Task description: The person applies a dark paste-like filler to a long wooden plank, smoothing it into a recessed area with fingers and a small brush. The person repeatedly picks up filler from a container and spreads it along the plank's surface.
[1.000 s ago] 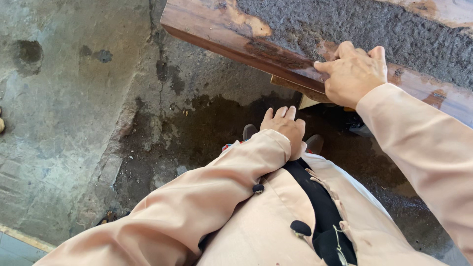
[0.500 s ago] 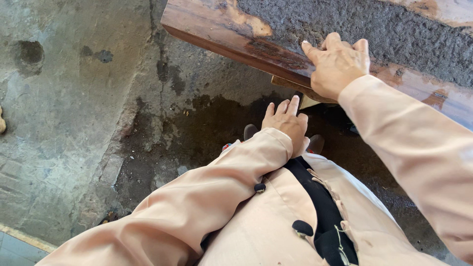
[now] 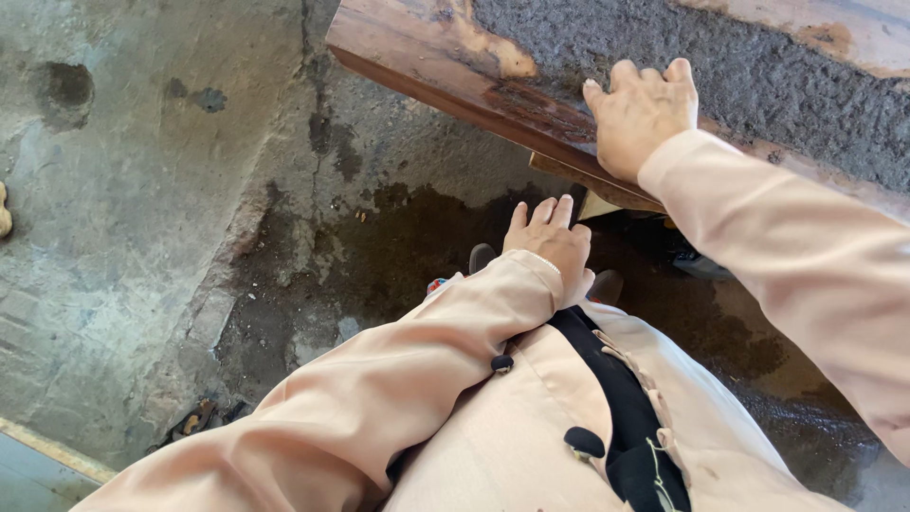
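Observation:
My right hand [image 3: 642,114] lies flat, fingers spread, on the near edge of a wooden frame [image 3: 445,62] filled with dark grey gritty material [image 3: 739,66]. My left hand [image 3: 553,242] hangs lower, in front of my body, fingers together and pointing away, holding nothing. It rests against my peach-coloured garment [image 3: 531,427] above my dark shoes [image 3: 482,256]. Both arms wear long peach sleeves.
A stained, cracked concrete floor [image 3: 190,209] spreads to the left, with a wet dark patch [image 3: 408,237] below the frame. A small tan object [image 3: 4,210] lies at the far left edge. A pale strip [image 3: 38,455] runs along the bottom left corner.
My right hand has slid left along the frame's wooden edge and moved a little farther onto it. My left hand has hardly moved.

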`<state>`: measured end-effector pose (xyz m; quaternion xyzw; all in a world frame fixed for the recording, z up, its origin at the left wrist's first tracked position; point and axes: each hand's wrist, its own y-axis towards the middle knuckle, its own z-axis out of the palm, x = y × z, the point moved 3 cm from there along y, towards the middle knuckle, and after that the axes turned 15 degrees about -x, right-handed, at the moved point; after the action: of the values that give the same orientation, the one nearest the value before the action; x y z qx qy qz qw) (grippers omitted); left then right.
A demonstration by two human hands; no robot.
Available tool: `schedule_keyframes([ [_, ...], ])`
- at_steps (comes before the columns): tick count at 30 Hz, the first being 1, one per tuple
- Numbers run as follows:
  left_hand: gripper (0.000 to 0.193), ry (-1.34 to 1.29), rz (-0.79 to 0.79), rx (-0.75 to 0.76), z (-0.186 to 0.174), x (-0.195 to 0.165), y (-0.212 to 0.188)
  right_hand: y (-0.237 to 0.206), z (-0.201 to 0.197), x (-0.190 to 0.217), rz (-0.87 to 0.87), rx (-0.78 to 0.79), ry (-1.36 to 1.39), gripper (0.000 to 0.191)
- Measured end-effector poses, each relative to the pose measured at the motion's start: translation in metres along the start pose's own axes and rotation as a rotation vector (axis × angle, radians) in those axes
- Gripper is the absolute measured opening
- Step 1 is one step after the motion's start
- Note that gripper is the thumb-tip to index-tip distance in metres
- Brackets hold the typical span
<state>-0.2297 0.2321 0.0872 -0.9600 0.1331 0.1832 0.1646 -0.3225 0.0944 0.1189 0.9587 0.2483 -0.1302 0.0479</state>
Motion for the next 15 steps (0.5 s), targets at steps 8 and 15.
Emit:
schedule_keyframes([
  [8, 0.057, -0.01, 0.01, -0.041, 0.001, 0.003, 0.0, 0.009, 0.006, -0.011, 0.066, 0.117, 0.121, 0.067],
  [15, 0.057, -0.021, 0.002, 0.015, 0.003, 0.002, 0.0, 0.009, 0.017, -0.017, 0.095, 0.195, 0.188, 0.057],
])
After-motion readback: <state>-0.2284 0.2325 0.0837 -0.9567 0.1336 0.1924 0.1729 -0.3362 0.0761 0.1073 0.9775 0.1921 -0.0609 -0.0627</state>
